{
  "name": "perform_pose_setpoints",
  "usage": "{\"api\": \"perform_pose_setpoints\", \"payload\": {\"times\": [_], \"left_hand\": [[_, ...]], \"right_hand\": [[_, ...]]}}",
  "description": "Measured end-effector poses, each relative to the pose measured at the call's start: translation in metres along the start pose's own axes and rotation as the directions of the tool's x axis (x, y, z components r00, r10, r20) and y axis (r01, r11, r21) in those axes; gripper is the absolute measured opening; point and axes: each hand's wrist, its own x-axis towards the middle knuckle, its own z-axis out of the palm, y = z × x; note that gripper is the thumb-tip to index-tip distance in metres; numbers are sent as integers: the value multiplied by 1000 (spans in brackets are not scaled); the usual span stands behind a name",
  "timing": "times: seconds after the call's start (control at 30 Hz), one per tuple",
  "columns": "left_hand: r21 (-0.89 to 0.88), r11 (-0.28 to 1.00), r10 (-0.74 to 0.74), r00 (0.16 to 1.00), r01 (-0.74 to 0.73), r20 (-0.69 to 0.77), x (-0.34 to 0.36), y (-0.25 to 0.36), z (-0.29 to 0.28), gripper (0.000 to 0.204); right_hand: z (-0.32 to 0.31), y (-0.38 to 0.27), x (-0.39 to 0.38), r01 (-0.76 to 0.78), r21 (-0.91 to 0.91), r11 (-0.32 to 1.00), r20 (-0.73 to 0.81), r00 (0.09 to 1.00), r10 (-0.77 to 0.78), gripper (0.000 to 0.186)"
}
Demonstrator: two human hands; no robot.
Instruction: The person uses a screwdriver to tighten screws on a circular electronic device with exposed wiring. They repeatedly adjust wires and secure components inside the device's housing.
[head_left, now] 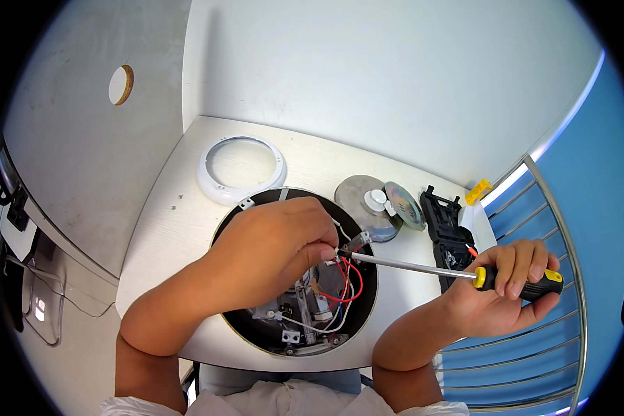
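My right hand (496, 298) is wrapped round the black and yellow handle of a long screwdriver (423, 267). The metal shaft points left, and its tip reaches the fingertips of my left hand (274, 239). Those fingers are pinched together over a round, dark, opened appliance housing (372, 291); what they grip is mostly hidden, though it lies where several wires meet. Red wires (360, 277) and white ones loop through the housing, among metal brackets and a small white block (323, 316). My left hand and forearm cover the housing's upper left part.
A white ring (206, 182) lies on the white table (173, 256) behind the housing. To the right are a grey disc (357, 197) with a white knob, a shiny round disc (408, 208) and a black tool case (445, 229). A metal railing (577, 277) borders the right side.
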Motion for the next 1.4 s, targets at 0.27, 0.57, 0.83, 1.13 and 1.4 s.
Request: {"api": "perform_pose_setpoints", "payload": {"times": [0.27, 0.57, 0.83, 1.13, 1.4], "left_hand": [[-141, 990, 19, 997, -9, 75, 0, 2, -2, 11], [-91, 996, -6, 995, 16, 100, 1, 4, 1, 10], [0, 1000, -8, 998, 8, 57, 0, 5, 3, 10], [114, 993, -32, 997, 24, 72, -2, 2, -4, 20], [228, 972, -28, 941, -53, 336, -6, 5, -14, 26]], "right_hand": [[4, 0, 2, 27, 17, 1000, 4, 1000, -27, 37], [9, 1, -1, 59, -25, 998, 67, 996, -57, 36], [12, 0, -5, 43, -84, 996, 8, 999, -43, 39], [11, -30, 14, -5, -151, 988, 11, 1000, 6, 34], [2, -30, 14, -114, -206, 972, 67, 989, 130, 41]]}}
